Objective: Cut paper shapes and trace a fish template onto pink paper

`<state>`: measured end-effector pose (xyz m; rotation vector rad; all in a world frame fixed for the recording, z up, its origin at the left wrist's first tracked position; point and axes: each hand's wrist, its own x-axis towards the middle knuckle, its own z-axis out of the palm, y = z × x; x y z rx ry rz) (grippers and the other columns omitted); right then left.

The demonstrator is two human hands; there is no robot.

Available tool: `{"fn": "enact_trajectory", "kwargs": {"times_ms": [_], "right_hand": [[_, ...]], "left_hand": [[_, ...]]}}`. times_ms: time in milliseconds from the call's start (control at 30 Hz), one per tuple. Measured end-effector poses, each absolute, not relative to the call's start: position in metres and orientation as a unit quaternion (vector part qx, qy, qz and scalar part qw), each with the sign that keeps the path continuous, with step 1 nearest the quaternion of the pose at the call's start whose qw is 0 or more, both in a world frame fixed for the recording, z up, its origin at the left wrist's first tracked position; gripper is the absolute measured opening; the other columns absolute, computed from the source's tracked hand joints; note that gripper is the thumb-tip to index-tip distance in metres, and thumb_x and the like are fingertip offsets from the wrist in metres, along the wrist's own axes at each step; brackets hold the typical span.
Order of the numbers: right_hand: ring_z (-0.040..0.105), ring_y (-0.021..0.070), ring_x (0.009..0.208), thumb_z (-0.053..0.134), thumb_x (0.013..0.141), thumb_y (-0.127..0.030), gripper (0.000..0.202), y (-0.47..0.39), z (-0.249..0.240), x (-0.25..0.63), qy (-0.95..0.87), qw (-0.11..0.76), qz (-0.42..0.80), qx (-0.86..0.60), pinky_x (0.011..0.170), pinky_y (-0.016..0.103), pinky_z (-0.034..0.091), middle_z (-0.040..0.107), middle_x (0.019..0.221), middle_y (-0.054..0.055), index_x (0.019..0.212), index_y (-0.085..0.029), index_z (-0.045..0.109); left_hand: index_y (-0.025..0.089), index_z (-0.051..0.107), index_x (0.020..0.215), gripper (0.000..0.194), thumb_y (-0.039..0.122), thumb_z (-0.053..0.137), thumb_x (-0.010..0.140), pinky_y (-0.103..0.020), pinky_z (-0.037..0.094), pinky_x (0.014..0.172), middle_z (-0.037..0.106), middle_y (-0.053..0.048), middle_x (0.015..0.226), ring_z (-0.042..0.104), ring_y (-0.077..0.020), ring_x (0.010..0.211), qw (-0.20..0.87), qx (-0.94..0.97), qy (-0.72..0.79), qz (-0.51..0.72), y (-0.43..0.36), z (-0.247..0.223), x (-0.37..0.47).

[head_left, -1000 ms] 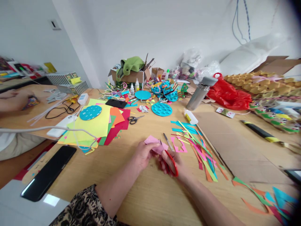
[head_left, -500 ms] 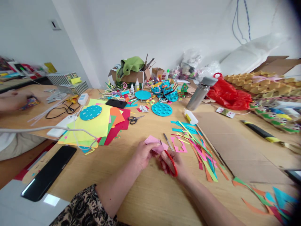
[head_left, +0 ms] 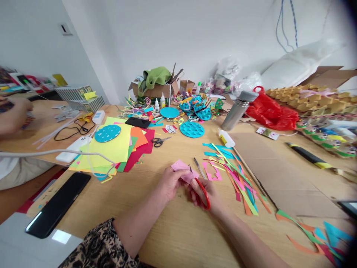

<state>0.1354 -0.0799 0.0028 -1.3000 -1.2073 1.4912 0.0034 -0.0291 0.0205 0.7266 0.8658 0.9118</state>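
Note:
Low over the wooden table, my left hand [head_left: 172,183] pinches a small piece of pink paper [head_left: 179,166], thumb on top. My right hand [head_left: 206,193] is closed round the red handles of a pair of scissors [head_left: 206,196]. The scissors' blades lie at the pink paper, partly hidden by it and by my fingers. Just beyond my right hand is a pen [head_left: 199,167]. To the right of the pen lies a pink paper scrap [head_left: 211,172] with a shape cut out of it.
Coloured paper strips [head_left: 240,178] and a cardboard sheet [head_left: 279,175] lie to the right, a steel flask [head_left: 235,111] behind. Leftward are coloured sheets [head_left: 111,149], black scissors [head_left: 161,142] and a phone [head_left: 58,204]. Another person's hand [head_left: 16,115] is at far left.
My hands, the pink paper and the scissors look almost unmoved. At the far left, the other person's hand has shifted and turned over the colourful item it holds.

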Motion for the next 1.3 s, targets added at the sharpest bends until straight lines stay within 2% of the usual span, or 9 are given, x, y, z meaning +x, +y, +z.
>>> {"fn": "enact_trajectory", "kwargs": {"times_ms": [533, 733, 1300], "right_hand": [[0.043, 0.0077, 0.034, 0.060, 0.074, -0.071, 0.054, -0.0785, 0.0011, 0.1364, -0.490, 0.406, 0.575, -0.515, 0.035, 0.020, 0.028, 0.052, 0.044, -0.003, 0.063, -0.019, 0.049], [0.043, 0.0073, 0.033, 0.060, 0.072, -0.074, 0.056, -0.0790, 0.0025, 0.1359, -0.483, 0.400, 0.579, -0.521, 0.033, 0.019, 0.027, 0.052, 0.043, -0.003, 0.065, -0.019, 0.050], [0.043, 0.0068, 0.033, 0.058, 0.072, -0.075, 0.058, -0.0793, 0.0025, 0.1365, -0.484, 0.397, 0.582, -0.519, 0.033, 0.018, 0.027, 0.053, 0.044, -0.003, 0.067, -0.017, 0.052]], "left_hand": [[0.012, 0.067, 0.070, 0.022, 0.026, 0.077, 0.056, -0.026, 0.038, 0.055, 0.065, -0.005, 0.067, 0.057, -0.0144, 0.062, 0.752, 0.318, 0.395, 0.420, -0.0296, 0.0202, 0.0037], [0.014, 0.064, 0.065, 0.021, 0.027, 0.077, 0.055, -0.026, 0.037, 0.055, 0.062, -0.002, 0.064, 0.054, -0.0129, 0.058, 0.747, 0.318, 0.402, 0.424, -0.0297, 0.0237, 0.0042], [0.012, 0.065, 0.066, 0.021, 0.026, 0.076, 0.054, -0.024, 0.037, 0.051, 0.063, -0.003, 0.064, 0.054, -0.0123, 0.056, 0.747, 0.320, 0.411, 0.413, -0.0292, 0.0247, 0.0042]]}}
